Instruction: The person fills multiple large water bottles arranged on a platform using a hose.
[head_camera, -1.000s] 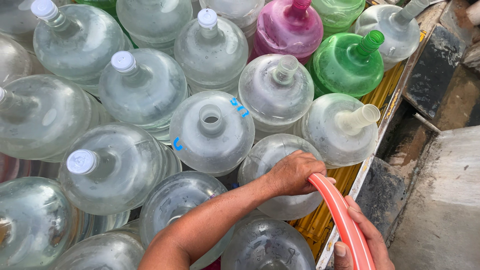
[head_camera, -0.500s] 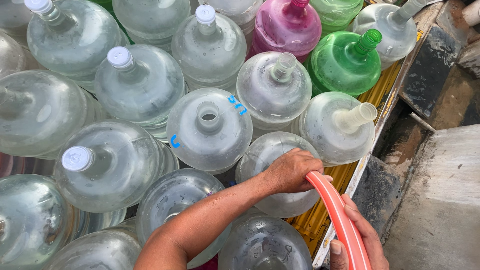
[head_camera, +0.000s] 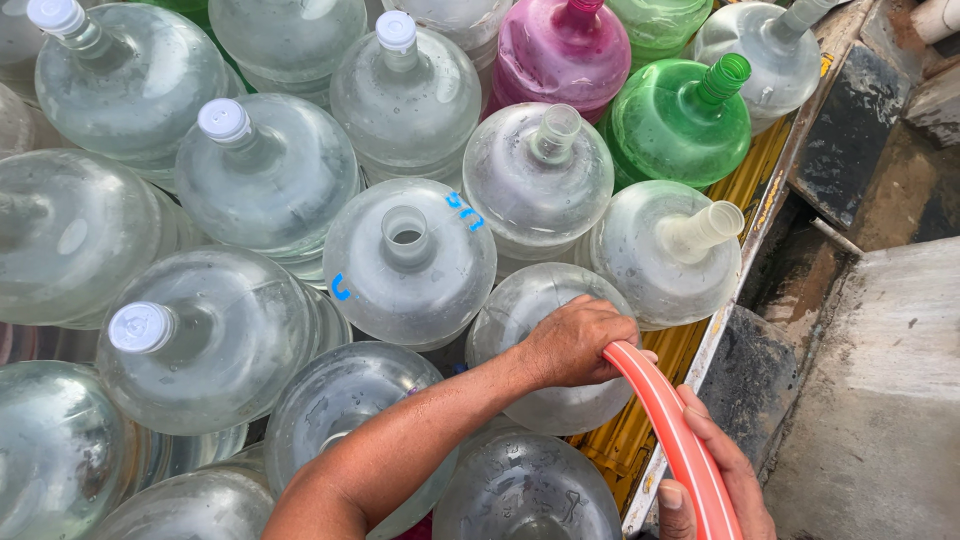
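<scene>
My left hand (head_camera: 572, 342) is closed around the end of an orange-red hose (head_camera: 672, 430), pressing it onto the top of a clear water jug (head_camera: 520, 310). The hand covers the jug's mouth. My right hand (head_camera: 722, 468) grips the same hose lower down, at the bottom right near the truck bed's edge. The forearm of my left arm crosses over another clear jug (head_camera: 330, 400).
Many large clear jugs stand packed together, some with white caps (head_camera: 140, 326), one open-necked with blue marks (head_camera: 408, 240). A green jug (head_camera: 682, 120) and a pink jug (head_camera: 562, 52) stand at the back. Yellow slats (head_camera: 622, 450) and a metal edge (head_camera: 740, 260) border concrete on the right.
Both hands keep their hold on the hose in the same place over the jug. Only the view has shifted slightly.
</scene>
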